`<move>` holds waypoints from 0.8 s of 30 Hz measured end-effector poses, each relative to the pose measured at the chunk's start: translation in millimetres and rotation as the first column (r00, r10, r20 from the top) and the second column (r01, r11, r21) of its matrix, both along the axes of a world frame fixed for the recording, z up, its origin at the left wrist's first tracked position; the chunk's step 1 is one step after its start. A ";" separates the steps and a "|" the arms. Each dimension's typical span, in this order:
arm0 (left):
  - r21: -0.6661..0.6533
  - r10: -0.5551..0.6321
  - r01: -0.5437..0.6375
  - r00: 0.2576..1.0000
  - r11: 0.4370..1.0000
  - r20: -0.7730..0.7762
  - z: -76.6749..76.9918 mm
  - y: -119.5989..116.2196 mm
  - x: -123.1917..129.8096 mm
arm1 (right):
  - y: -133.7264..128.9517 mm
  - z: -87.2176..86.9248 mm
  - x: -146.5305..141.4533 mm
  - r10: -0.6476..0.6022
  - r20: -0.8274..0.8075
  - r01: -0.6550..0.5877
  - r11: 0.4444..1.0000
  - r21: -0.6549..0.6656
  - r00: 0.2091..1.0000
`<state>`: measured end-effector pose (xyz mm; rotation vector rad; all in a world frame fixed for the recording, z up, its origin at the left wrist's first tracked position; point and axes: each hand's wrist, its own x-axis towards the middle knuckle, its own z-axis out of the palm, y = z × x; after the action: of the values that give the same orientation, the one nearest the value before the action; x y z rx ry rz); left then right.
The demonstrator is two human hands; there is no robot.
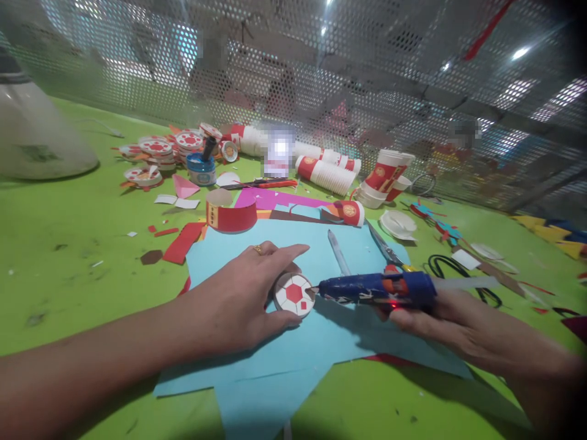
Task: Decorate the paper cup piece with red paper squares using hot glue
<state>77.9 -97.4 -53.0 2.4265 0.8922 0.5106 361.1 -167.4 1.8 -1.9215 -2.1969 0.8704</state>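
Head: left hand [245, 287] holds one disc [292, 294], right hand [463, 330] one glue gun [367, 288].

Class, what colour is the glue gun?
The glue gun is mostly dark blue, with orange-red parts; the head view shows it best.

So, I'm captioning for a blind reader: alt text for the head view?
The left hand holds a red-and-white disc on blue paper; the right hand aims a blue glue gun at it. Stacked paper cups lie behind.
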 end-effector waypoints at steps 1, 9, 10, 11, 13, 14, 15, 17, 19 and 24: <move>-0.002 -0.001 0.001 1.000 1.000 0.000 0.1 -0.3 0.0 | -0.1 -0.6 0.0 -0.009 -0.002 0.009 1.000 0.005 1.000; 0.015 -0.002 0.002 1.000 1.000 0.025 -0.6 -0.7 -0.6 | -0.4 -1.7 -3.1 -0.026 -0.010 0.026 1.000 -0.001 1.000; 0.013 -0.002 0.002 1.000 1.000 0.026 -0.5 -0.4 -0.6 | -0.9 -1.5 -3.5 -0.020 -0.009 0.020 1.000 0.004 1.000; 0.010 -0.001 0.001 1.000 1.000 0.025 -0.5 -0.1 -0.5 | -1.5 -1.3 -3.7 -0.013 -0.010 0.013 1.000 0.010 1.000; 0.004 0.002 -0.002 1.000 1.000 0.021 -0.6 0.3 -0.4 | -2.5 -1.7 -3.4 -0.011 -0.014 0.011 1.000 0.027 1.000; 0.003 0.004 -0.004 1.000 1.000 0.020 -0.8 0.4 -0.3 | -2.9 -2.1 -2.8 -0.014 -0.016 0.015 0.999 0.036 1.000; 0.004 0.007 -0.007 1.000 1.000 0.021 -0.9 0.5 -0.3 | -3.2 -2.6 -2.3 -0.025 -0.019 0.025 0.999 0.047 1.000; 0.011 0.007 -0.007 1.000 1.000 0.024 -1.1 0.5 -0.4 | -3.6 -3.3 -1.4 -0.042 -0.027 0.044 0.997 0.059 0.999; 0.014 0.002 -0.002 1.000 1.000 0.026 -1.0 0.4 -0.5 | -3.5 -3.3 -1.6 -0.040 -0.033 0.042 0.997 0.069 0.999; 0.008 0.005 -0.005 1.000 1.000 0.012 -0.6 0.3 -0.6 | -1.9 -3.0 -4.5 -0.012 -0.041 0.015 0.998 0.066 0.999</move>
<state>77.2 -97.1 -53.6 2.4268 0.8928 0.5307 356.6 -169.3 -1.3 -1.8692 -2.1593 0.8163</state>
